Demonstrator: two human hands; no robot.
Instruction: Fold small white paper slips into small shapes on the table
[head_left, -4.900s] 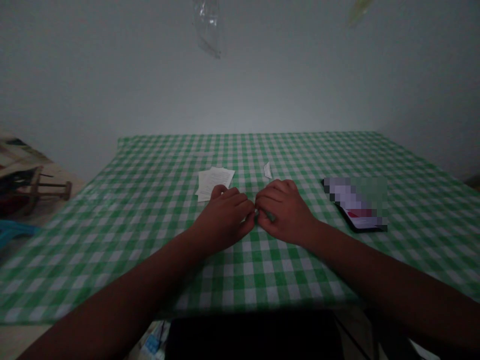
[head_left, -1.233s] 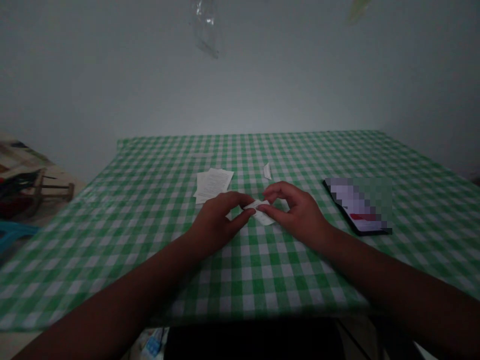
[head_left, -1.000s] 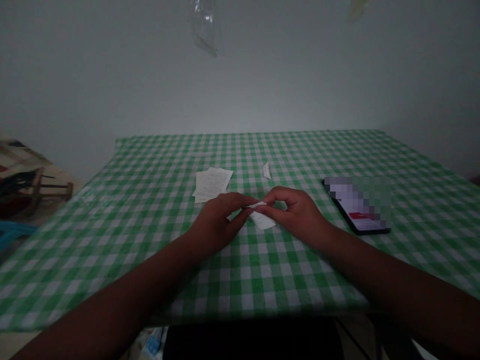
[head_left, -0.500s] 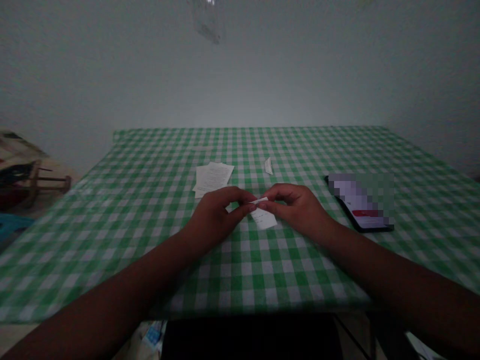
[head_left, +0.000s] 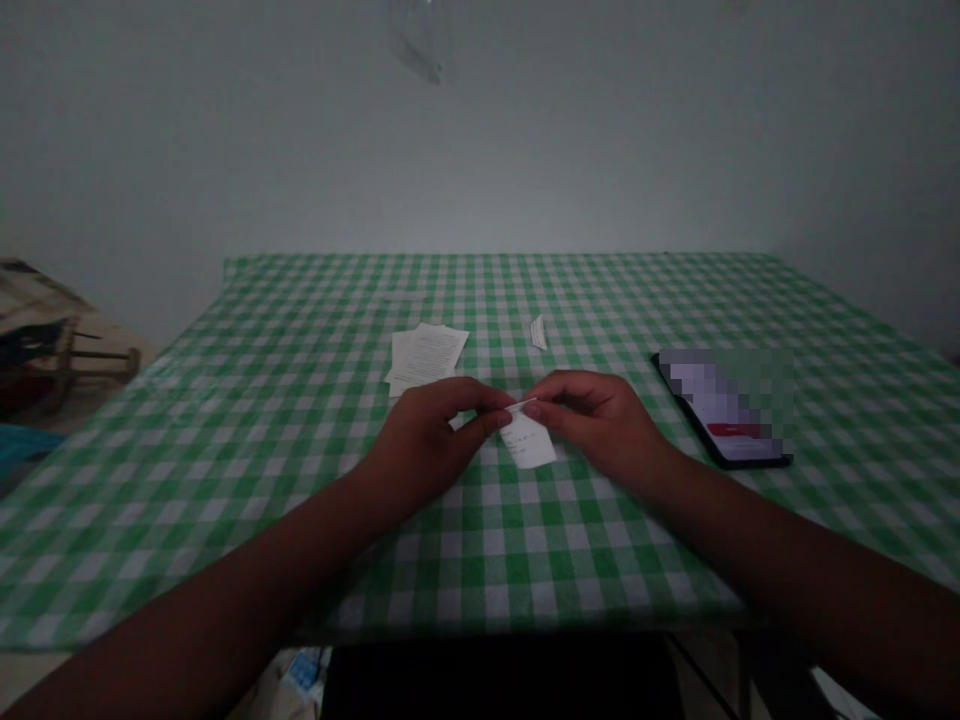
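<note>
A small white slip of paper (head_left: 529,446) with faint writing hangs over the near middle of the table, its top edge folded over. My left hand (head_left: 439,430) pinches that edge at its left end between thumb and fingers. At the right end of the same edge, my right hand (head_left: 600,415) pinches it likewise. Behind my left hand lies a loose stack of printed paper sheets (head_left: 427,355), partly hidden by that hand. Farther back, a small folded piece of paper (head_left: 538,332) stands on the cloth.
A green and white checked cloth (head_left: 300,330) covers the table. On the right lies a phone (head_left: 724,462), its screen blurred out. Beyond the far edge rises a pale wall (head_left: 525,150). A wooden chair-like frame (head_left: 86,355) stands on the floor at left.
The folded top edge of the slip has turned, so more of its written face shows below my fingers. Both hands keep their pinch and have barely moved.
</note>
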